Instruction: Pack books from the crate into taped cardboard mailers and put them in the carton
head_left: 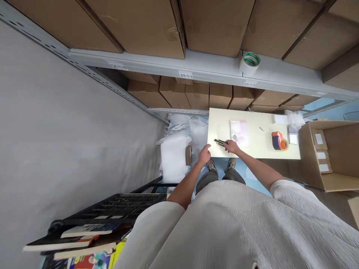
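The right hand is gripping a black-and-yellow utility knife in its closed fingers, just left of the pink-and-white booklet, which is lying flat on the tabletop. Farther left of the booklet, the left hand is hovering by the tabletop's edge (whether its fingers are open or closed, I cannot tell), while an orange tape dispenser is sitting to the booklet's right.

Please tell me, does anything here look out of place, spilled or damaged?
The tape roll sits at the shelf's front edge, so it might fall. A small scrap lies loose on the table, and white packing sheets are heaped untidily beside it. I see no spill or clear damage.
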Available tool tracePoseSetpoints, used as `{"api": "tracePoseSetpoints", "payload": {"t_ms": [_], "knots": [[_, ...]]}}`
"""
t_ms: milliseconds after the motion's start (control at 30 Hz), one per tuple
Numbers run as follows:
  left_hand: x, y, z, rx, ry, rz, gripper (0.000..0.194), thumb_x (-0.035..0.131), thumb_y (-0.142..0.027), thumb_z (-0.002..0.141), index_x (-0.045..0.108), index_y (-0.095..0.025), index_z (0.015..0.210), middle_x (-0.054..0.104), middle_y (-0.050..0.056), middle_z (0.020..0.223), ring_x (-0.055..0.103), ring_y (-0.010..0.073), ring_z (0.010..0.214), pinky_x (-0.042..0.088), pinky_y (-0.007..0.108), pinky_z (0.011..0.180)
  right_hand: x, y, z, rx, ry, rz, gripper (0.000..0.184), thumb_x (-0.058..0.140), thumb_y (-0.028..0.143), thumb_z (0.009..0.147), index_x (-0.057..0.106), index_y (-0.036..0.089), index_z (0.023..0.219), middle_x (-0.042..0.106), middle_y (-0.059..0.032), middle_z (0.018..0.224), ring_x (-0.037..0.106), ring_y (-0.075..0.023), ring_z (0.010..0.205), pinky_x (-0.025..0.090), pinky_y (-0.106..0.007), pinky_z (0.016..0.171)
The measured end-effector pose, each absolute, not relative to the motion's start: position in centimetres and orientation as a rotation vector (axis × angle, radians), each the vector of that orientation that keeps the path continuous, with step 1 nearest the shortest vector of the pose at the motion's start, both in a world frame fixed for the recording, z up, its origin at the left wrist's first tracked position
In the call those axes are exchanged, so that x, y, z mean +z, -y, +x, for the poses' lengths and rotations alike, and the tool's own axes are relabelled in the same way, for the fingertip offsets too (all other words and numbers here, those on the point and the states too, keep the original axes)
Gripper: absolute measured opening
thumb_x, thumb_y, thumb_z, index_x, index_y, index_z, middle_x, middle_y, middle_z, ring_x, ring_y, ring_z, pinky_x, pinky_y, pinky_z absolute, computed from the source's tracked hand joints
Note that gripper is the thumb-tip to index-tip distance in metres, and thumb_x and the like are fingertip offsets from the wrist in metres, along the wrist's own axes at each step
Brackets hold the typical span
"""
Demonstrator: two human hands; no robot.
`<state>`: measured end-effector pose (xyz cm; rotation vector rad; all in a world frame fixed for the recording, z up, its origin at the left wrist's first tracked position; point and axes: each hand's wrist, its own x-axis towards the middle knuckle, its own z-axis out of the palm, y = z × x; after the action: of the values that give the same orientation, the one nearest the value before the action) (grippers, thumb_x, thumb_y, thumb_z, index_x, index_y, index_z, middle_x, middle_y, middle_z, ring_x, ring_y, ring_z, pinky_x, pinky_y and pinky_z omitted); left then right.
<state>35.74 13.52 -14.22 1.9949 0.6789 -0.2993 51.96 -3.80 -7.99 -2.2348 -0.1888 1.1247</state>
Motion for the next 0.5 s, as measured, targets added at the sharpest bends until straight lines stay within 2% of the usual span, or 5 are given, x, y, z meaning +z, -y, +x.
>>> {"api": "tracePoseSetpoints", "payload": {"t_ms": [167, 333, 500], "knots": [[-14.4, -13.3, 35.7, -0.275, -0.689, 2.002, 0.066, 0.047, -0.005, 0.094, 0.061, -0.022, 0.156, 0.061, 0.005, 0.164, 0.055, 0.0221, 0.154, 0.041, 0.038, 0.135, -7.9, 5.9, 49.4, 1.215, 0.207, -2.256, 0.014, 0.070, 0.030, 0.102, 0.068, 0.022, 0.090, 0.074, 0.0018, 0.062, 0.060, -0.0131, 0.043, 0.051, -0.024, 0.054], [-14.6, -13.4, 35.5, -0.285, -0.675, 1.991, 0.063, 0.050, -0.009, 0.096, 0.060, -0.023, 0.156, 0.061, 0.005, 0.164, 0.054, 0.0236, 0.155, 0.042, 0.039, 0.134, -7.7, 7.0, 48.1, 1.240, 0.181, -2.225, 0.020, 0.074, 0.033, 0.101, 0.069, 0.021, 0.085, 0.073, -0.0006, 0.061, 0.058, -0.0138, 0.043, 0.050, -0.025, 0.052], [-14.3, -13.4, 35.6, -0.313, -0.658, 2.013, 0.057, 0.050, -0.010, 0.098, 0.062, -0.022, 0.153, 0.060, 0.008, 0.166, 0.058, 0.0269, 0.151, 0.045, 0.039, 0.130, -7.0, 7.6, 49.5, 1.096, 0.029, -2.007, 0.026, 0.076, 0.040, 0.101, 0.066, 0.020, 0.087, 0.071, -0.0014, 0.061, 0.049, -0.0105, 0.041, 0.040, -0.024, 0.043]]}}
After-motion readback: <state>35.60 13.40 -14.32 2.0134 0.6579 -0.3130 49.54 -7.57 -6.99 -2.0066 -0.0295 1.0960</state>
